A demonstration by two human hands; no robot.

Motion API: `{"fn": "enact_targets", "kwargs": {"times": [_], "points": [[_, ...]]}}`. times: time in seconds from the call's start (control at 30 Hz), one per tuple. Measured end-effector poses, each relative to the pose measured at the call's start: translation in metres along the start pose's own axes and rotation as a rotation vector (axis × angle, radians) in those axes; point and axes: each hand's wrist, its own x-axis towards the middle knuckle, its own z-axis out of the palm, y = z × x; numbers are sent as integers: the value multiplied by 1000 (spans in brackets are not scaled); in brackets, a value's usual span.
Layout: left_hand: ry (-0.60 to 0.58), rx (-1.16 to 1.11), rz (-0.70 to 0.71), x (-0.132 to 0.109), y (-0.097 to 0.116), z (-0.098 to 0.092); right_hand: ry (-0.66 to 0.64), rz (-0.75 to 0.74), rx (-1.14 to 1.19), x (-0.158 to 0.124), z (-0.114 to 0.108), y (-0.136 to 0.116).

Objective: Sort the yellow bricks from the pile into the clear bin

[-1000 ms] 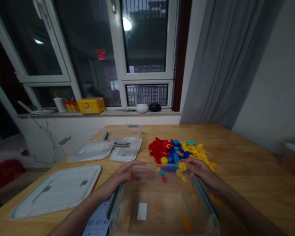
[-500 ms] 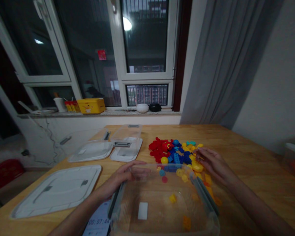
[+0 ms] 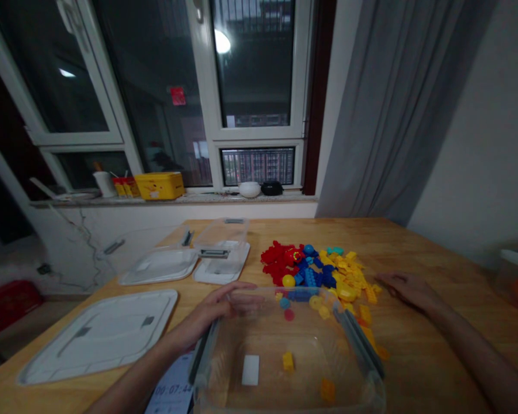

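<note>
Well apart, inward-angled hands (image 3: 229,302) (image 3: 409,290)

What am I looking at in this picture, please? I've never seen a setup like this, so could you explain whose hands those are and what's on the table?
There's no machine here. One person works with bare hands, and the view comes from a camera on their head, facing forward and down.

On the light brown wooden table, red plastic pieces, blue plastic pieces and yellow plastic pieces form a heap. A flat, white rectangular lid lies to the left.

The left hand holds the far left corner of a large, clear plastic box; two small yellow blocks show inside. The right hand is beside the yellow pieces; whether it grips anything is hard to tell.
</note>
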Motion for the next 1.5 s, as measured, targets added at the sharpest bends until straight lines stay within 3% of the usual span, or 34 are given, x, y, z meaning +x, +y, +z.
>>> {"fn": "enact_targets", "kwargs": {"times": [0.2,0.6,0.77,1.0,1.17,1.5], "points": [[24,38,9,-1,1,0,-177,14,93,-1,1,3],[2,26,-11,-2,1,0,-160,-88,-15,-1,-2,-7],[11,12,-13,-2,2,1,-137,-103,-67,-2,-1,-10],[-2,26,10,-1,-4,-3,102,-120,-56,4,-4,-10],[-13,52,16,-1,-2,-2,138,-147,-47,-1,-3,-26],[21,77,22,0,-6,-6,130,-94,384,-15,7,-61]]}}
